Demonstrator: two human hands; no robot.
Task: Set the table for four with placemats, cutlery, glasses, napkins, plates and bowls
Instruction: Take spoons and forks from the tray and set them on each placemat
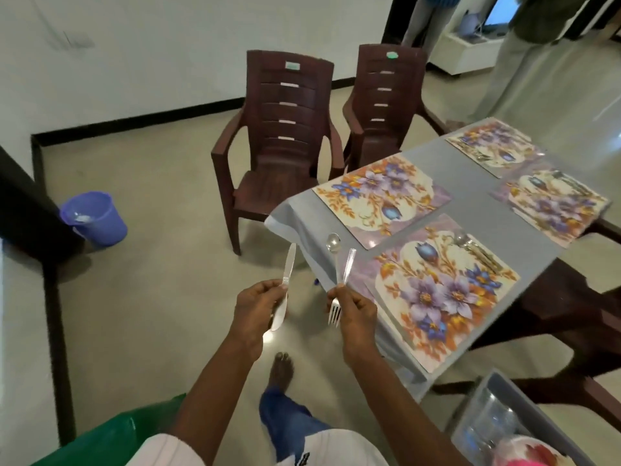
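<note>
My left hand (258, 306) grips a table knife (288, 264) by its middle, one end pointing up. My right hand (353, 306) pinches a spoon (333, 245) and a fork (347, 267) together; the spoon's bowl points up and the fork's tines (334, 312) hang down. Both hands hover over the floor, left of the table's near corner. Several floral placemats lie on the grey tablecloth (470, 196). The near right mat (437, 290) carries cutlery (477, 250) at its far end. The near left mat (379, 196) is bare. The two far mats (494, 142) (551, 206) also carry cutlery.
Two brown plastic chairs (279, 146) (383, 105) stand beyond the table's left side. A blue bucket (94, 216) sits on the floor at left. A grey bin (504, 422) with glasses is at bottom right. People stand at top right. My foot (280, 368) is below.
</note>
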